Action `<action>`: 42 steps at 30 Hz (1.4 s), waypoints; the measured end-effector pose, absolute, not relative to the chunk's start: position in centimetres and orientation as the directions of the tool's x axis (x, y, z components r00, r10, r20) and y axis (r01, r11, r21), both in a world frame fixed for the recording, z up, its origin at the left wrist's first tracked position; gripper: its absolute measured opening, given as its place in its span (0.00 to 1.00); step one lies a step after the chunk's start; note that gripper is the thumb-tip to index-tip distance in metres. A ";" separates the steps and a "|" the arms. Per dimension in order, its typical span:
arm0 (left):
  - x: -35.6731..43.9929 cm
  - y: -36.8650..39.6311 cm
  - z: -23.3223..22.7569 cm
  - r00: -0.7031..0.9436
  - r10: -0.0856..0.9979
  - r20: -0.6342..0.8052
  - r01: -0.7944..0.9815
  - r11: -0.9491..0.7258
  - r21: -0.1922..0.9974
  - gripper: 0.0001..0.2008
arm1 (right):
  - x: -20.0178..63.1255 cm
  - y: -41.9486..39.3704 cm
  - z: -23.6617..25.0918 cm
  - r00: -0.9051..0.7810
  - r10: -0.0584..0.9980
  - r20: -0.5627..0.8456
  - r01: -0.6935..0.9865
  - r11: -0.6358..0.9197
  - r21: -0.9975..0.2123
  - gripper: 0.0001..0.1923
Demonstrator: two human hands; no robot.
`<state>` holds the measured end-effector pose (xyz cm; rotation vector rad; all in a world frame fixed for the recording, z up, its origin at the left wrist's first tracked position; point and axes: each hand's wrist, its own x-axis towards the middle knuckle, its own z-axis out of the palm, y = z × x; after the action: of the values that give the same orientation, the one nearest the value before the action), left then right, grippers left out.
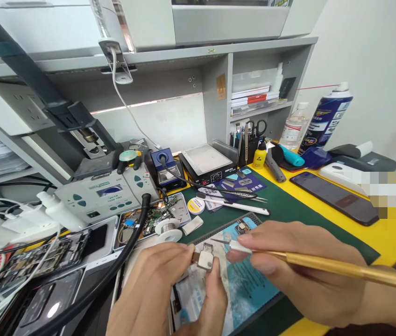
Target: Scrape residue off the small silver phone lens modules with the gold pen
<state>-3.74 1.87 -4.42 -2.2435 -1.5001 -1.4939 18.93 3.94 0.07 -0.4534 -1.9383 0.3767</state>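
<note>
My left hand [159,280] pinches a small phone camera module [205,259] between thumb and fingers; it has a square, pale metal face and a brown flex strip at its left. My right hand [313,270] grips a slim craft knife [345,269] like a pen. The knife has a gold handle, a knurled silver collar and a thin tip pointing left, just above and right of the module; whether it touches cannot be told. Under both hands lies a blue and white printed work pad [254,275]. Another small component [243,227] rests at its far edge.
A solder spool [168,230] and a tray of circuit boards [156,214] stand left of the pad. A black hose [138,228] curves along the left. Behind are a soldering iron stand [166,170] and a hot plate [208,163]. A dark phone [334,196] lies right.
</note>
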 end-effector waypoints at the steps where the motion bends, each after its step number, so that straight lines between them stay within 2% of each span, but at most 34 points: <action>1: -3.8 1.8 -4.3 0.062 0.667 0.742 0.743 -0.528 0.412 0.06 | 18.9 3.9 0.1 -0.361 0.491 0.793 0.141 0.869 -0.474 0.15; 5: -4.0 0.8 -4.5 0.069 0.625 0.778 0.775 -0.524 0.352 0.04 | 18.6 3.8 0.0 -0.315 0.528 0.789 0.110 0.846 -0.522 0.14; 10: -3.6 0.1 -6.8 0.086 0.582 0.808 0.801 -0.523 0.291 0.12 | 18.5 3.6 -0.2 -0.306 0.543 0.782 0.083 0.834 -0.546 0.15; 14: -2.6 1.4 -9.5 0.090 0.540 0.837 0.816 -0.522 0.249 0.12 | 18.5 3.6 -0.1 -0.302 0.542 0.784 0.090 0.835 -0.542 0.16; 18: -2.0 2.2 -10.5 0.079 0.515 0.853 0.829 -0.510 0.231 0.13 | 18.4 3.8 -0.2 -0.332 0.577 0.747 0.052 0.801 -0.596 0.18; 21: -2.2 1.3 -9.4 0.061 0.517 0.854 0.836 -0.494 0.239 0.15 | 18.4 3.7 -0.4 -0.308 0.608 0.732 0.046 0.778 -0.626 0.17; 22: -2.3 0.9 -8.8 0.050 0.520 0.853 0.838 -0.487 0.247 0.12 | 18.4 3.7 -0.5 -0.298 0.610 0.734 0.052 0.779 -0.626 0.17; 24: -2.5 0.1 -7.4 0.040 0.523 0.851 0.840 -0.480 0.255 0.13 | 18.4 3.6 -0.5 -0.290 0.603 0.743 0.074 0.788 -0.611 0.16; 28: -2.4 -0.7 -4.7 0.014 0.534 0.845 0.840 -0.465 0.280 0.04 | 18.2 3.6 -0.1 -0.301 0.565 0.768 0.096 0.819 -0.565 0.16; 30: -2.3 -0.7 -4.0 0.000 0.538 0.843 0.838 -0.460 0.293 0.04 | 18.1 3.6 0.1 -0.304 0.556 0.774 0.098 0.826 -0.555 0.15; 42: -1.9 -0.5 -3.2 -0.049 0.519 0.854 0.830 -0.455 0.324 0.03 | 18.0 3.7 0.3 -0.315 0.537 0.782 0.131 0.841 -0.524 0.17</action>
<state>-1.93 -0.52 -3.17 -1.9366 -1.4390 -1.5045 18.05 3.73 0.31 -0.5022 -1.8718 0.4408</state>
